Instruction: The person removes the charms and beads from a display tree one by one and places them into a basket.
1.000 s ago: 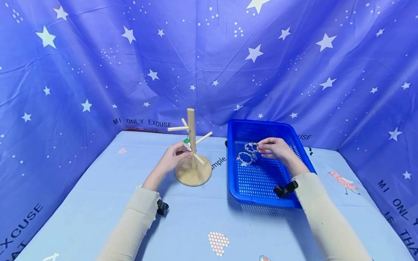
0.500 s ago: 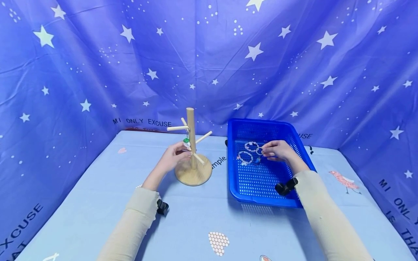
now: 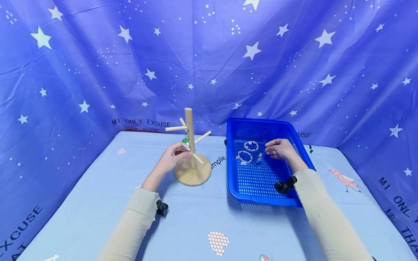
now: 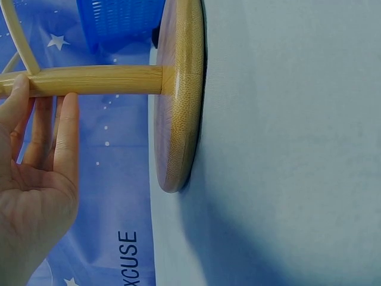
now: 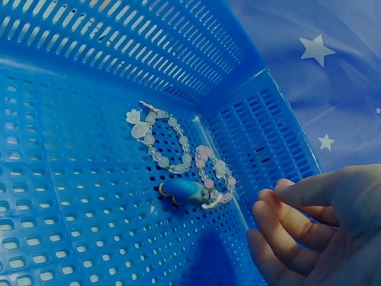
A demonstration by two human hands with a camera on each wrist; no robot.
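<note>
My left hand grips the upright post of a wooden peg stand, its thumb and fingertips against the wood in the left wrist view. A green-and-white charm hangs from the stand beside those fingers. Over the blue basket is my right hand, fingers loosely bent and nothing visible between them. On the basket floor lie a clear beaded bracelet, a pinkish beaded bracelet and a blue keychain charm. The keychain touches or overlaps the pinkish bracelet; its ring is hard to make out.
The stand's round base rests on a pale blue tablecloth, left of the basket. Several bare pegs stick out from the post. A purple-blue starred curtain encloses the table at the back and sides.
My right hand has lifted the blue keychain by its ring, shifted it slightly right and nearer, then let it go onto the basket floor. The left hand stays on the post.
</note>
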